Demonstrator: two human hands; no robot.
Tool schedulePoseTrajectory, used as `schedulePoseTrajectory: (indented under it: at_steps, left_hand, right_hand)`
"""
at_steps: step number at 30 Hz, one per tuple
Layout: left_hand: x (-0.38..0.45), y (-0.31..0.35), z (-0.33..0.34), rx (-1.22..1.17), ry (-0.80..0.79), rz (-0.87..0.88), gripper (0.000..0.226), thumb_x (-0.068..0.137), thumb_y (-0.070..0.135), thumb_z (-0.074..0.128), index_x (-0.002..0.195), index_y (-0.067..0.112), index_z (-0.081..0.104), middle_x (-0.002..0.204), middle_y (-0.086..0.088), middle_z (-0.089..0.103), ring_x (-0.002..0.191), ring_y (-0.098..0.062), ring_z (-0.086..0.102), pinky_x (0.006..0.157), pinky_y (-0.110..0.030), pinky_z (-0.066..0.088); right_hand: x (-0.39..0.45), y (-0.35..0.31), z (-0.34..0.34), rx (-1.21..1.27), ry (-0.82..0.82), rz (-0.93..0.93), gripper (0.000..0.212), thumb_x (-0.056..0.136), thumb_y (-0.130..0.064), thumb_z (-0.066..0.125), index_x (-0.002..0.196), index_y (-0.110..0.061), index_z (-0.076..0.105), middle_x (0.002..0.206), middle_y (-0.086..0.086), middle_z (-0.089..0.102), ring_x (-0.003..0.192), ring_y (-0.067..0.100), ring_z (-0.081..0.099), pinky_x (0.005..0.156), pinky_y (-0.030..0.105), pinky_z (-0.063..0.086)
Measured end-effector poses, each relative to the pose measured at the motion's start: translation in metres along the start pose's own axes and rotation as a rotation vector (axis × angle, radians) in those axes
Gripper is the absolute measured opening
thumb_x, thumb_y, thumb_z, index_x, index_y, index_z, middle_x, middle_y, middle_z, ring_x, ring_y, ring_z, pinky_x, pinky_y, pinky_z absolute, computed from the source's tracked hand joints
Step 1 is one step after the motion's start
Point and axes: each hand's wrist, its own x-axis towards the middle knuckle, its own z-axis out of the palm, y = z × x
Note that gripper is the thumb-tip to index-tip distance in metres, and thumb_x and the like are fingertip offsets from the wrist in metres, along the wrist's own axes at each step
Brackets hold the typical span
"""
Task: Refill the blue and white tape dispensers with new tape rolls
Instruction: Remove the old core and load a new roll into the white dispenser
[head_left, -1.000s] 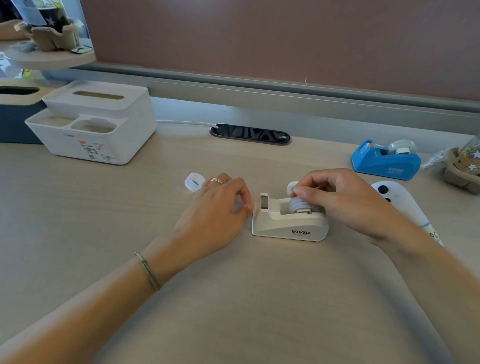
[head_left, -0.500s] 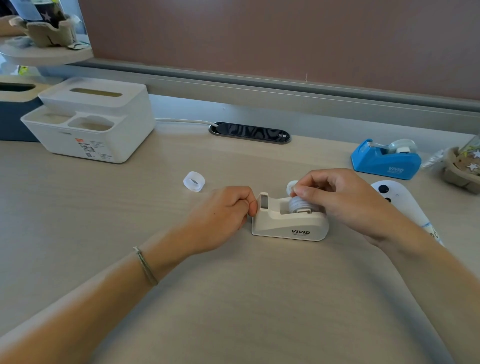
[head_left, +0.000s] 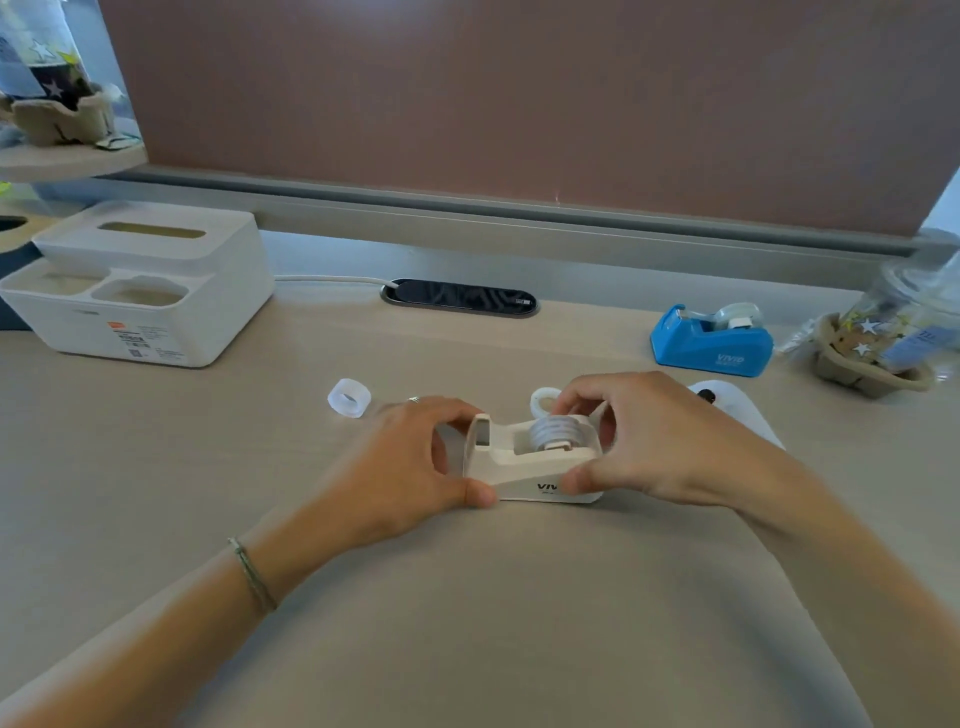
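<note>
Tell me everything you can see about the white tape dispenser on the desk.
The white tape dispenser looks like matte plastic, with dark lettering on its near side, partly covered. It stands upright on the beige desk, cutter end to the left. A pale ribbed spool sits in its well. The left hand grips the cutter end; the right hand holds the spool end, thumb on the near side.

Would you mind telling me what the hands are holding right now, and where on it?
Both hold the white tape dispenser: the left hand grips its cutter end, the right hand its roll end, thumb on the front face.
</note>
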Motion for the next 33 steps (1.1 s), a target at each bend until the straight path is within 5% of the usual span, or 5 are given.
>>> schedulePoseTrajectory:
  at_steps: [8,12,17,24,33]
  left_hand:
    - [0.019,0.023,-0.014,-0.03,0.088,0.048,0.047,0.063,0.035,0.092,0.104,0.041,0.07,0.088,0.026,0.071,0.076,-0.006,0.063,0.062,-0.011,0.042]
    - [0.076,0.042,-0.021,-0.043,0.13,0.133,0.047,0.061,0.036,0.092,0.104,0.035,0.072,0.094,0.015,0.074,0.066,-0.01,0.063,0.067,-0.023,0.05]
    - [0.135,0.044,-0.004,0.06,0.117,0.141,0.052,0.062,0.038,0.091,0.111,0.032,0.074,0.096,0.016,0.073,0.064,0.008,0.057,0.061,-0.013,0.038]
    - [0.178,0.035,0.018,0.132,0.093,0.124,0.049,0.062,0.042,0.088,0.107,0.029,0.075,0.096,0.013,0.072,0.08,-0.011,0.063,0.076,-0.029,0.053]
    - [0.197,0.031,0.036,0.102,0.057,0.098,0.051,0.071,0.038,0.086,0.119,0.026,0.071,0.103,0.01,0.07,0.075,-0.007,0.058,0.065,-0.02,0.042]
  right_hand:
    - [0.0,-0.001,-0.019,-0.124,0.146,-0.025,0.055,0.06,-0.045,0.088,0.11,-0.038,0.065,0.103,-0.016,0.07,0.091,0.012,0.061,0.079,0.036,0.054]
    - [0.024,0.018,-0.052,-0.144,0.234,0.002,0.055,0.06,-0.043,0.089,0.11,-0.034,0.068,0.103,-0.012,0.072,0.093,0.017,0.064,0.081,0.038,0.054]
    - [0.069,0.048,-0.06,-0.287,0.283,0.055,0.055,0.059,-0.044,0.087,0.109,-0.029,0.07,0.102,-0.007,0.075,0.094,0.023,0.067,0.081,0.041,0.057]
    - [0.1,0.077,-0.056,-0.368,0.293,0.055,0.044,0.064,-0.038,0.084,0.103,-0.025,0.069,0.1,0.0,0.075,0.092,0.027,0.066,0.075,0.039,0.056]
    - [0.113,0.091,-0.059,-0.349,0.256,0.085,0.038,0.064,-0.037,0.088,0.09,-0.02,0.067,0.09,0.002,0.07,0.086,0.027,0.062,0.067,0.034,0.047]
